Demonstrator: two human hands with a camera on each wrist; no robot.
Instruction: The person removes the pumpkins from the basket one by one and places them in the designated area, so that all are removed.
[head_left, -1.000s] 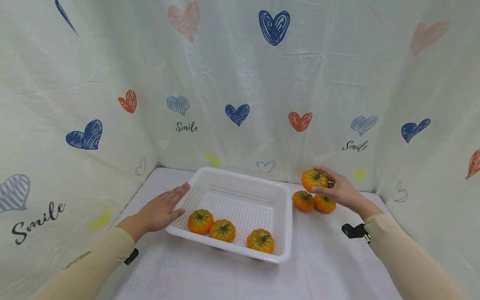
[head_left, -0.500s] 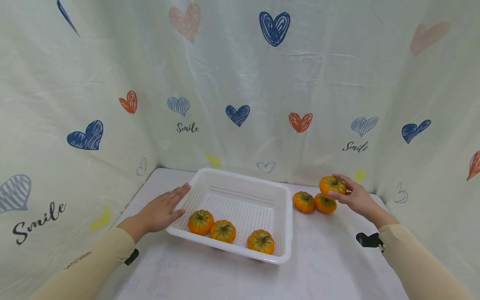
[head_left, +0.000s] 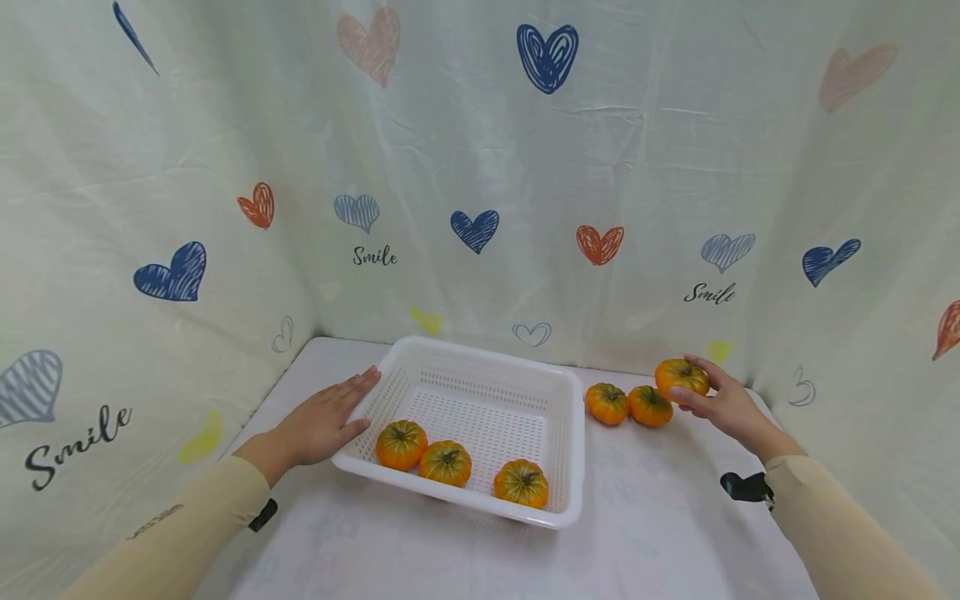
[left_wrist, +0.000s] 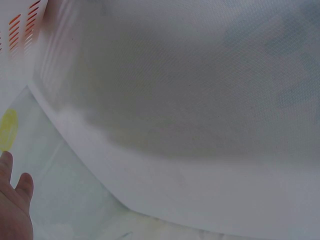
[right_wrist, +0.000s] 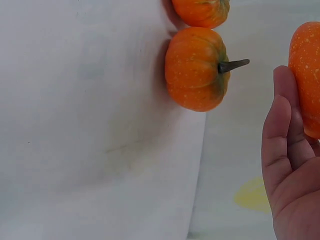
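My right hand point(head_left: 726, 406) grips a small orange pumpkin point(head_left: 681, 379) between thumb and fingers, at the back right of the table. Just left of it, two more pumpkins sit side by side: one pumpkin point(head_left: 607, 404) close to the basket and another pumpkin point(head_left: 649, 407) nearer my hand. In the right wrist view the held pumpkin point(right_wrist: 306, 75) is cut off by the edge. My left hand point(head_left: 318, 421) lies with straight fingers against the left rim of a white plastic basket point(head_left: 480, 352). Inside the basket, along its front side, rest three pumpkins point(head_left: 446, 462).
The white table point(head_left: 390, 550) has its back edge against a pale curtain point(head_left: 420, 150) printed with hearts. The curtain also encloses the left and right sides. The basket stands slightly skewed in the middle of the table.
My right hand has moved right and a little down with the pumpkin, from above the two table pumpkins to beside them. My left hand and the basket have stayed put.
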